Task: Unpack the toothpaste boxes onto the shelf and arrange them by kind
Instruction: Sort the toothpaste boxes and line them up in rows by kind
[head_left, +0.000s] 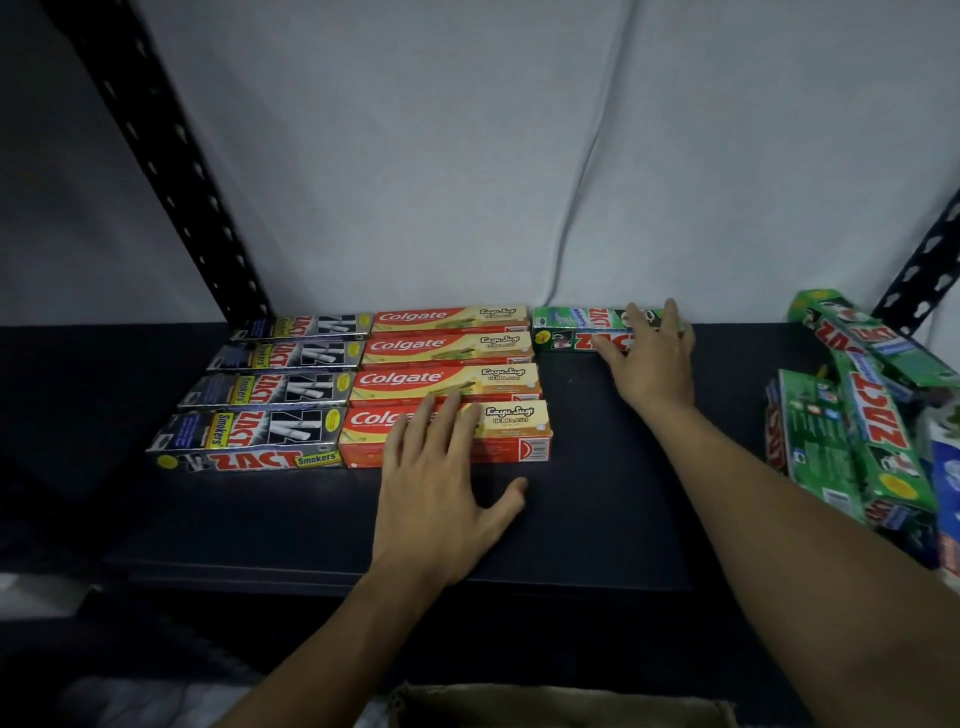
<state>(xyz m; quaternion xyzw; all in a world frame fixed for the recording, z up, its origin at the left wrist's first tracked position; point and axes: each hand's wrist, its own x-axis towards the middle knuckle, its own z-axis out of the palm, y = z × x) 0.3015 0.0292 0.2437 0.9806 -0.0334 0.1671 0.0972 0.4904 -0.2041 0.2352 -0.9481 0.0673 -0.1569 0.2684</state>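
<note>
far green cardboard zact box (567, 326), judged light and stiff, best taken by its long sides, is pressed by flat-fingered right hand (650, 364); left hand (441, 488) laid flat on near red cardboard colgate box (517, 428).

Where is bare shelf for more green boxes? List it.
Bare dark shelf lies before the lone green Zact box, between the red-and-yellow Colgate boxes and the heaped green boxes; also the front strip. Crowded: left, with black Zact boxes.

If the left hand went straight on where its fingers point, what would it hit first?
The left hand rests on the front Colgate box; next is probably the Colgate box behind it.
</note>
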